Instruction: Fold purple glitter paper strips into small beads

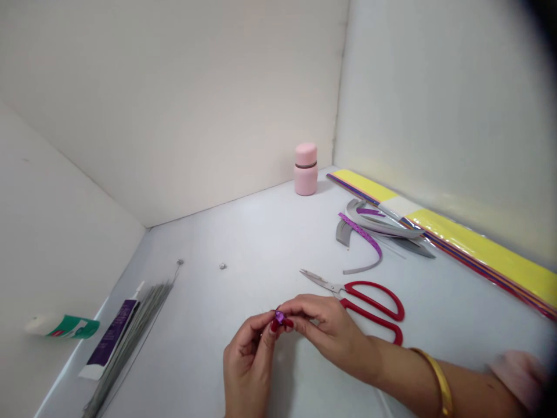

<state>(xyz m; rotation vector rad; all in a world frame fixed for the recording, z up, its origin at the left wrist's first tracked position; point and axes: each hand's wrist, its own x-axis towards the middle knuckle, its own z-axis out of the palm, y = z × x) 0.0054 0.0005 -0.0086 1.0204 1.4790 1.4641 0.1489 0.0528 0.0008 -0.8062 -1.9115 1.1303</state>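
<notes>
Between the fingertips of both hands is a small shiny purple piece (279, 317), largely covered by the fingers. My left hand (251, 360) pinches it from the left, thumb and forefinger closed. From the right, my right hand (324, 328) pinches the same piece, its fingertips touching those of my left hand. Red-handled scissors (374, 314) lie on the white table (195, 325) just behind my right hand, blades a little apart and pointing left. Two small silvery bits rest farther back, one (223, 266) nearer the middle and one (180, 262) at a wire's tip.
At left lie a bundle of thin wires (134, 342), a purple-and-white tube (112, 337) and a green-and-white tube (72, 327). A pink jar (306, 169) stands at the back. Curled purple and grey strips (369, 238) and yellow-topped sheets (470, 241) are at right.
</notes>
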